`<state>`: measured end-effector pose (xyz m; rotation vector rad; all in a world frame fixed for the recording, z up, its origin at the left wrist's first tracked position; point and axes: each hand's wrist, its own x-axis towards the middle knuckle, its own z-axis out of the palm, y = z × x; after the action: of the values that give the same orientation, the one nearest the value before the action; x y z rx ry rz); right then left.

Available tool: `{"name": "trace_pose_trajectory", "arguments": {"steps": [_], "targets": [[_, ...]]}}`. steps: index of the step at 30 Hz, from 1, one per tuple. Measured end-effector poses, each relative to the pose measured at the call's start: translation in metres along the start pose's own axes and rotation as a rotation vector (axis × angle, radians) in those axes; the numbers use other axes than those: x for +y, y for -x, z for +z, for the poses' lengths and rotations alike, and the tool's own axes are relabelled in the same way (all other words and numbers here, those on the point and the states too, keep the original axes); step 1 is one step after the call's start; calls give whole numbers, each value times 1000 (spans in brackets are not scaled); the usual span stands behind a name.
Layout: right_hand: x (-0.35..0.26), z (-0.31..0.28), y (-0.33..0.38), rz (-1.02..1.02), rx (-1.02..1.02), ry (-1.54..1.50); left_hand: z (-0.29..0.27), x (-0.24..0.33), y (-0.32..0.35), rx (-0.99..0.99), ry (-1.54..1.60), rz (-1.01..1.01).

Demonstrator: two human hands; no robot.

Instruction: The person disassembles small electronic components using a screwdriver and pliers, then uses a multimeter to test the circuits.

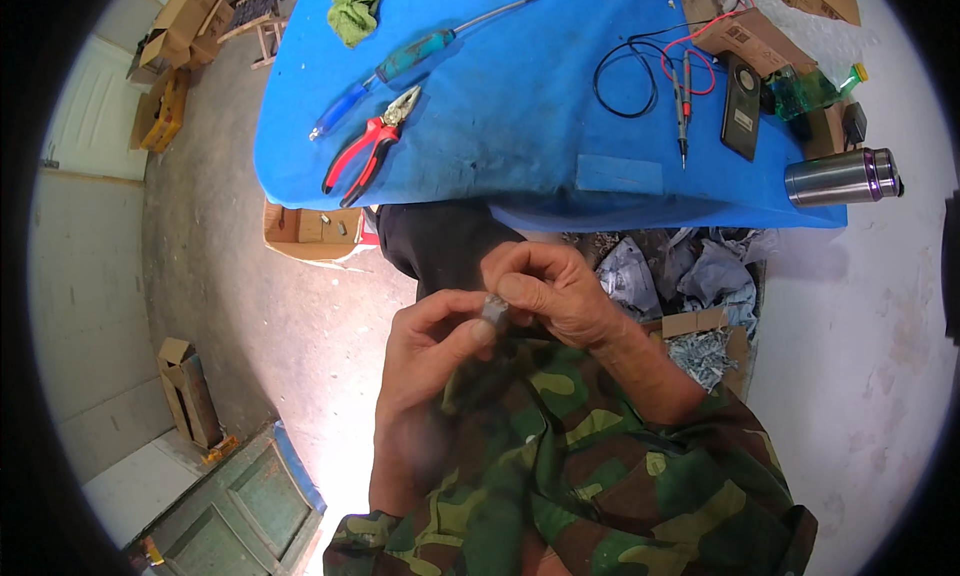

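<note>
Above my lap, my left hand [437, 341] pinches a small grey block-like part [494, 309] between thumb and forefinger. My right hand [560, 294] meets it from the other side, thumb and bent forefinger closed at the part's upper edge. Whether the right fingers hold a second tiny piece I cannot make out. Beyond my hands, on the blue-covered table [500, 146], lie red-and-black pliers [372, 148] with jaws slightly apart. Next to them are a screwdriver with a teal handle [415, 56] and a blue-handled tool [345, 106].
Right on the table are test probes [682, 106] with red and black leads, a dark phone [741, 108], a steel flask [842, 178] and a green bottle [805, 91]. A green cloth [357, 11] lies far left. Below stand a cardboard box [300, 238] and bagged scraps [630, 276].
</note>
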<state>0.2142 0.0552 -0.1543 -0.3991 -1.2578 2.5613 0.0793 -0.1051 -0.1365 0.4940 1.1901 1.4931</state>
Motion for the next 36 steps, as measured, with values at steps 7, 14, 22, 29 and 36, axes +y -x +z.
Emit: {"name": "trace_pose_trajectory", "arguments": {"steps": [7,14,22,29,36], "targets": [[5,5,4,-141,79,77,8,4,-3,115,-44,22],[0,7,5,-301,255,536,29,13,-15,207,-131,41],[-36,-17,-3,-333,463,258,-3,50,-53,567,-1129,477],[-65,-61,-15,-414,615,254,-55,74,-94,634,-1692,409],[-67,-81,-16,-413,649,270,-69,77,-109,510,-1388,350]]}}
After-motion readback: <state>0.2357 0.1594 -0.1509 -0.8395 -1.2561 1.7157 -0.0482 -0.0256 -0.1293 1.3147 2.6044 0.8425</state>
